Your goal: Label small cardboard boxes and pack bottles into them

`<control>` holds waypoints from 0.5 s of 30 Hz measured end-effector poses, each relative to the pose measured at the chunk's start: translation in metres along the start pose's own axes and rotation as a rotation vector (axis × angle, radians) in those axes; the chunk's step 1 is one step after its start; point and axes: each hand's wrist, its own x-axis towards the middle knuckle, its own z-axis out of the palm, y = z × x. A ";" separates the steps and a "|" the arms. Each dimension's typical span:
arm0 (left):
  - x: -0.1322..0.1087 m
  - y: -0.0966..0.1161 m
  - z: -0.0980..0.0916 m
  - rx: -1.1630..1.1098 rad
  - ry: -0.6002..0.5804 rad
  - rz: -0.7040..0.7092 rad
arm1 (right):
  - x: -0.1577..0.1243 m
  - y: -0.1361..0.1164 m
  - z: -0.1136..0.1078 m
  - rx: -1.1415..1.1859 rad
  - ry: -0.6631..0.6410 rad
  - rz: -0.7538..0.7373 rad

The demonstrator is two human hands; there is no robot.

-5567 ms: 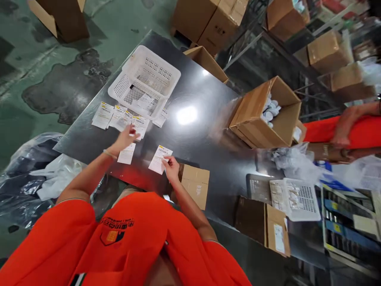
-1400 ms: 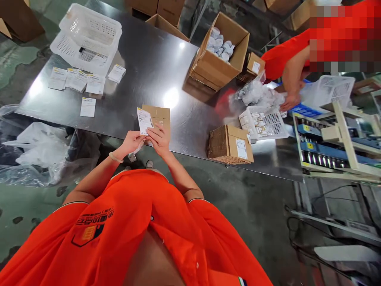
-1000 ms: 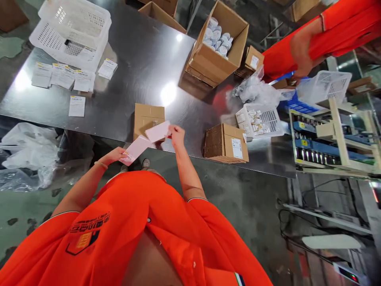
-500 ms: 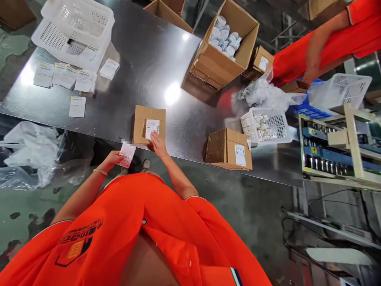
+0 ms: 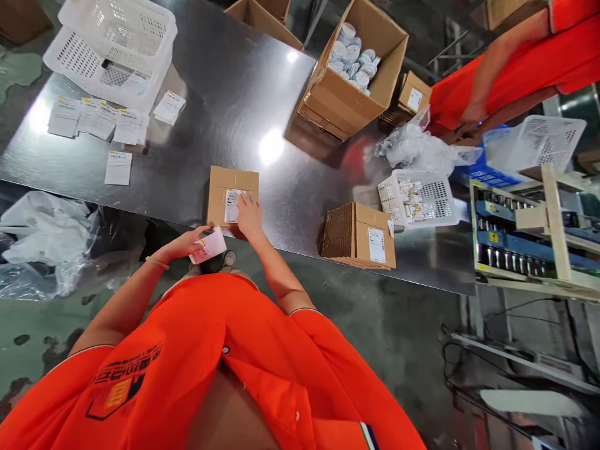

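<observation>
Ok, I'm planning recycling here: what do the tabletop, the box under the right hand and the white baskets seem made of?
Tabletop: likely smooth metal, judging by grey sheen and glare.
Box: apparently cardboard, matte brown with fold lines.
Baskets: probably plastic, faintly glossy, with rows of holes.

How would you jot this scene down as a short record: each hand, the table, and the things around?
Left hand: holding a pinkish slip
Right hand: over part of a white label on brown cardboard
Table: shiny metal
Upper left: white baskets, with printed papers beside them
Far side: open carton holding white pieces
Right: cartons beside another white basket
Co-worker: in orange clothing
</observation>
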 end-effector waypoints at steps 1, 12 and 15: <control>0.006 0.006 0.002 0.055 -0.028 0.000 | 0.008 -0.006 0.001 0.017 0.029 -0.021; 0.038 0.027 0.019 0.110 0.177 -0.104 | -0.004 0.048 0.000 0.220 0.270 0.533; 0.046 0.031 0.027 -0.029 0.203 -0.029 | -0.009 0.049 0.006 0.263 0.172 0.560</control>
